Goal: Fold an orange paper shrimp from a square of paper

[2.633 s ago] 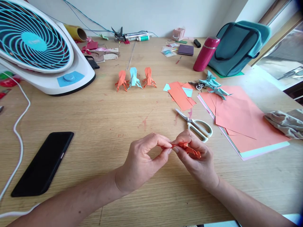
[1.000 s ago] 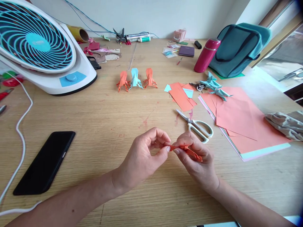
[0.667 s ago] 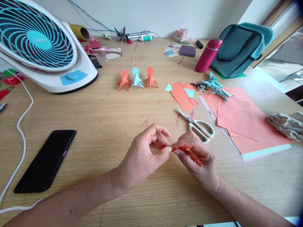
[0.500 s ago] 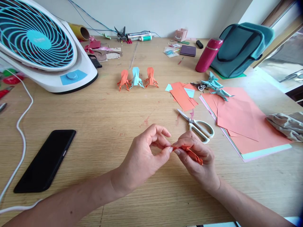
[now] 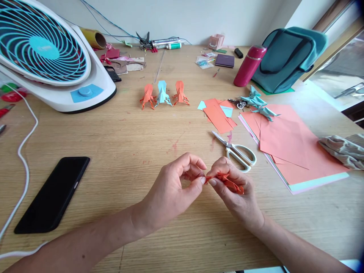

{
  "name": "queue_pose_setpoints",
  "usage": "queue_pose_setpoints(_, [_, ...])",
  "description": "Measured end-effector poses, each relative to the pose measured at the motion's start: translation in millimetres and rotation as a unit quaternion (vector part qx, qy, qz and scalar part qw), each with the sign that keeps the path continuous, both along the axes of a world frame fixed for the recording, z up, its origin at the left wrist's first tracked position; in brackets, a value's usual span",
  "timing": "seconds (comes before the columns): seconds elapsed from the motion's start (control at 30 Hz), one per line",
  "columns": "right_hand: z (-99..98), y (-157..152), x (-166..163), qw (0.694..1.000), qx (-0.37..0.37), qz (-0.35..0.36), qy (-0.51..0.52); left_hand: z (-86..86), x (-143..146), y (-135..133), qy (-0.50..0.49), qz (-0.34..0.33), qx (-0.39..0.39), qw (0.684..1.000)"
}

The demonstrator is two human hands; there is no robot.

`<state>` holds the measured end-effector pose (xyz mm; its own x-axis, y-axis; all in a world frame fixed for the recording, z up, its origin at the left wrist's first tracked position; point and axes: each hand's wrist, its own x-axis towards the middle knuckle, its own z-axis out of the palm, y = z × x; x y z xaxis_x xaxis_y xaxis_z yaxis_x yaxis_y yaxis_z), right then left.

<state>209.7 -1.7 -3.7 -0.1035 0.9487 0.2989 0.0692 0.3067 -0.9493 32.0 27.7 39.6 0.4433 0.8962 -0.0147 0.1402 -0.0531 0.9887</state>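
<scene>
A small folded orange paper figure (image 5: 227, 182) is held just above the wooden table (image 5: 119, 136), between both hands. My left hand (image 5: 170, 193) pinches its left tip between thumb and fingertips. My right hand (image 5: 239, 193) wraps around the body of the figure, fingers curled. Three finished paper figures, orange (image 5: 147, 96), light blue (image 5: 162, 93) and orange (image 5: 179, 93), stand in a row further back. White-handled scissors (image 5: 236, 151) lie just beyond my right hand.
A white and teal fan (image 5: 48, 57) stands at the back left, with a white cable (image 5: 22, 163) and a black phone (image 5: 54, 193) on the left. Orange paper sheets (image 5: 287, 140), offcuts (image 5: 217, 112), a magenta bottle (image 5: 249, 65), a teal bag (image 5: 287, 57) and a cloth (image 5: 341, 149) lie to the right.
Both hands stay pinched on the orange figure. My left fingers have shifted slightly at its tip, and the hands moved a little up and down.
</scene>
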Motion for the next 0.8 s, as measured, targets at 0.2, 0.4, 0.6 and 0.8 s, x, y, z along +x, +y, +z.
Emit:
queue_pose_setpoints(0.2, [0.9,-1.7,-0.2,1.000,0.011,0.005,-0.001,-1.9,-1.1,2.5,-0.055,-0.031,-0.059,0.996])
queue_pose_setpoints(0.4, [4.2,-1.6,0.8,0.999,0.029,0.000,-0.024,-1.8,-1.5,2.9,-0.046,-0.027,-0.055,0.997])
queue_pose_setpoints(0.6, [5.9,-0.8,0.2,0.999,0.028,-0.009,-0.036,0.4,-3.0,2.4,-0.016,-0.020,-0.033,0.999])
queue_pose_setpoints(0.8, [6.5,-0.5,-0.4,1.000,0.005,-0.008,-0.030,-0.8,-3.3,2.6,0.002,-0.027,0.005,1.000])
